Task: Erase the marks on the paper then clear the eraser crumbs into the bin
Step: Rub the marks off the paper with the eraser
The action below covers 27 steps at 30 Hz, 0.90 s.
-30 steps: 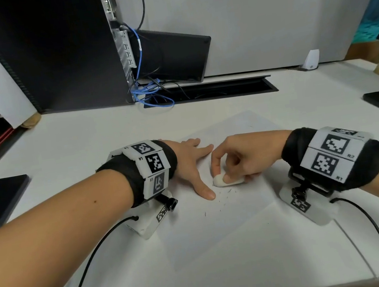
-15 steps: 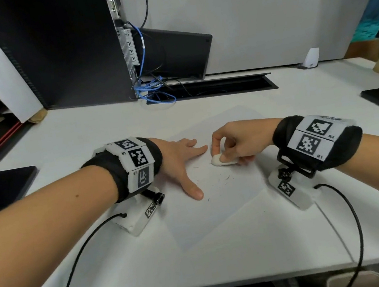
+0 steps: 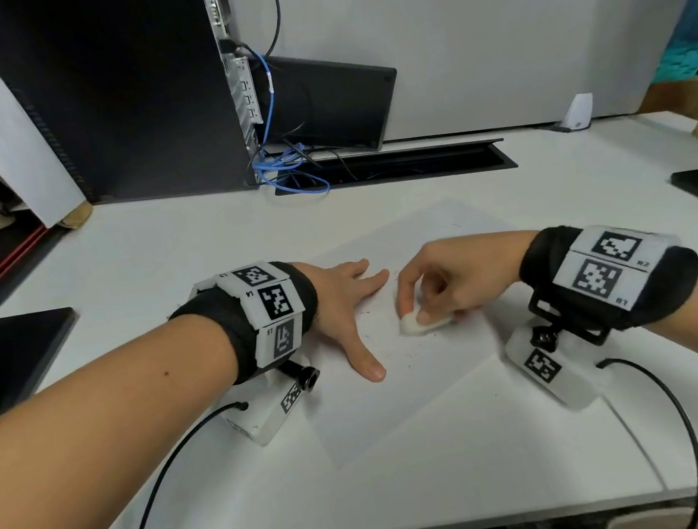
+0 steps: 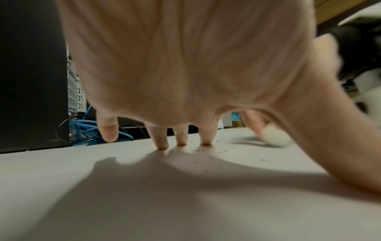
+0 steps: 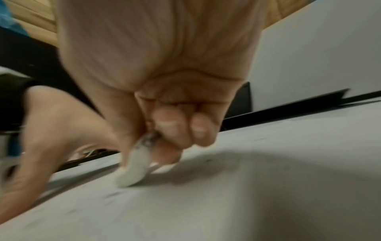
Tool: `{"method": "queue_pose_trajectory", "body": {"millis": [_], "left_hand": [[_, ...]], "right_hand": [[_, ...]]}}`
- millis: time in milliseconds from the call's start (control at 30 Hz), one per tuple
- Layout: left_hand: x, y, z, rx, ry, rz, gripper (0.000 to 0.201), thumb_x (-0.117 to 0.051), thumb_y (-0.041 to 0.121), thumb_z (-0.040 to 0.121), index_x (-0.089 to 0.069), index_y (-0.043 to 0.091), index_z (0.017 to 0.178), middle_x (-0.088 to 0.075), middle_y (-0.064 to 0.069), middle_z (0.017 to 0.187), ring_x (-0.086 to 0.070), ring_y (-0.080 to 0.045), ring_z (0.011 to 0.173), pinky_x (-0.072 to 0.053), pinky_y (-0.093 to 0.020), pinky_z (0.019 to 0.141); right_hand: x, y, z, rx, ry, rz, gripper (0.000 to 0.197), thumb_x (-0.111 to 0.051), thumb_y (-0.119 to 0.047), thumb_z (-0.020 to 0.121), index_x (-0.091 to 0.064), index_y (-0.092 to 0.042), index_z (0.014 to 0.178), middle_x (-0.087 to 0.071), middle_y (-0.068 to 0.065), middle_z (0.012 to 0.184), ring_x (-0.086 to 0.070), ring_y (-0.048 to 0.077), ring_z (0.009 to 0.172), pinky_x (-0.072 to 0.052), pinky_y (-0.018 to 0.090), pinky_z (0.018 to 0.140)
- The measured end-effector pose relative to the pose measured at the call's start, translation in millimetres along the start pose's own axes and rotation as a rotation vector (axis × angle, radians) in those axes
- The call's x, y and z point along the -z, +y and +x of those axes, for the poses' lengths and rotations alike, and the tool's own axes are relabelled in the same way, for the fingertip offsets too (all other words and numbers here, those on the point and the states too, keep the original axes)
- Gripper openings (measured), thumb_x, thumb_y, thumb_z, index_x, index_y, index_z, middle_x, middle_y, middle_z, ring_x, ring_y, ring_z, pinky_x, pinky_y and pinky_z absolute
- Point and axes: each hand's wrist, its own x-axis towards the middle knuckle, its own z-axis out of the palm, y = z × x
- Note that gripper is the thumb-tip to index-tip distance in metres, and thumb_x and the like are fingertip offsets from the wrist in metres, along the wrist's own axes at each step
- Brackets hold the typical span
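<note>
Here I keep my left hand [image 3: 345, 310] spread flat on the paper [image 3: 424, 389], so the sheet cannot slide. My right hand [image 3: 445, 281] pinches the white eraser [image 3: 415, 325], its tip on the page among crumbs [image 3: 401, 354]; I see no bin.

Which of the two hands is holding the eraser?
The right hand pinches the white eraser against the paper; the left hand lies flat, fingers spread.

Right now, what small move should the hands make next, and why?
Probably another short rubbing stroke toward the left hand. The right hand pinches the eraser against the paper, faint reddish marks remain beside it, and the spread left hand presses the sheet down.
</note>
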Motion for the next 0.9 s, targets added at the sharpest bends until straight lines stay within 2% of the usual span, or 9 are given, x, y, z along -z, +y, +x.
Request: {"method": "queue_pose_trajectory", "body": {"millis": [67, 167, 300, 433, 533, 633, 700, 767, 900], "left_hand": [[0, 0, 0, 0.007, -0.004, 0.002, 0.125, -0.074, 0.062, 0.063, 0.017, 0.04, 0.146, 0.023, 0.014, 0.155, 0.01, -0.008, 0.146, -0.007, -0.042, 0.117], [0, 1, 0, 0.011, -0.008, 0.01, 0.125, -0.073, 0.062, 0.062, 0.018, 0.04, 0.146, 0.023, 0.015, 0.155, 0.009, -0.008, 0.146, -0.008, -0.042, 0.117], [1, 1, 1, 0.013, -0.016, 0.009, 0.125, -0.073, 0.062, 0.063, 0.018, 0.04, 0.146, 0.023, 0.016, 0.155, 0.008, -0.008, 0.146, -0.008, -0.042, 0.117], [1, 0, 2, 0.013, -0.019, 0.005, 0.125, -0.074, 0.061, 0.063, 0.018, 0.041, 0.145, 0.024, 0.016, 0.155, 0.01, -0.007, 0.146, -0.008, -0.042, 0.117], [0, -1, 2, -0.01, 0.0, -0.004, 0.123, -0.075, 0.058, 0.064, 0.014, 0.039, 0.147, 0.02, 0.015, 0.156, 0.01, -0.008, 0.146, -0.007, -0.041, 0.117], [2, -8, 5, -0.028, 0.069, -0.058, 0.11, -0.075, 0.054, 0.068, -0.003, 0.037, 0.149, -0.004, 0.011, 0.156, -0.011, -0.013, 0.145, -0.017, -0.042, 0.117], [5, -14, 12, -0.022, 0.158, -0.142, 0.096, -0.074, 0.051, 0.071, -0.019, 0.032, 0.147, -0.025, 0.01, 0.147, -0.029, -0.016, 0.137, -0.027, -0.043, 0.113], [10, -17, 20, -0.007, 0.238, -0.235, 0.092, -0.075, 0.045, 0.072, -0.023, 0.026, 0.146, -0.036, 0.006, 0.139, -0.038, -0.018, 0.131, -0.032, -0.04, 0.11], [20, -18, 32, 0.025, 0.207, -0.228, 0.103, -0.076, 0.045, 0.071, -0.015, 0.023, 0.15, -0.026, 0.0, 0.145, -0.036, -0.021, 0.133, -0.031, -0.039, 0.112]], "right_hand": [[5, 7, -2, -0.029, 0.041, -0.029, 0.009, -0.06, -0.015, 0.087, -0.064, -0.021, 0.092, -0.056, -0.003, 0.053, -0.049, 0.012, 0.048, -0.041, 0.019, 0.053], [2, 10, -5, -0.006, -0.041, 0.016, 0.011, -0.062, -0.014, 0.086, -0.067, -0.022, 0.091, -0.055, -0.007, 0.049, -0.051, 0.01, 0.048, -0.044, 0.02, 0.054], [8, 14, -4, -0.032, 0.076, -0.046, 0.008, -0.062, -0.018, 0.086, -0.067, -0.021, 0.092, -0.056, -0.002, 0.054, -0.048, 0.009, 0.045, -0.042, 0.016, 0.05], [4, 9, -8, 0.005, -0.102, -0.004, 0.011, -0.062, -0.014, 0.086, -0.068, -0.017, 0.096, -0.057, 0.005, 0.058, -0.054, 0.02, 0.055, -0.045, 0.018, 0.051], [21, 17, -2, 0.016, 0.158, -0.016, 0.009, -0.062, -0.016, 0.087, -0.066, -0.016, 0.095, -0.059, 0.004, 0.056, -0.052, 0.012, 0.044, -0.043, 0.016, 0.052], [41, 30, 8, -0.023, 0.396, 0.069, 0.003, -0.061, -0.019, 0.088, -0.059, -0.019, 0.09, -0.061, 0.008, 0.06, -0.052, 0.007, 0.04, -0.045, 0.023, 0.062], [46, 36, 16, -0.058, 0.389, 0.048, 0.006, -0.062, -0.02, 0.087, -0.059, -0.018, 0.091, -0.065, 0.01, 0.066, -0.058, 0.011, 0.046, -0.047, 0.021, 0.063], [46, 39, 23, -0.102, 0.353, 0.012, 0.008, -0.064, -0.018, 0.086, -0.059, -0.015, 0.092, -0.064, 0.004, 0.069, -0.062, 0.016, 0.052, -0.048, 0.021, 0.065], [41, 45, 38, -0.176, 0.322, 0.023, 0.009, -0.064, -0.018, 0.086, -0.061, -0.012, 0.092, -0.063, 0.001, 0.066, -0.063, 0.012, 0.049, -0.052, 0.022, 0.064]]}}
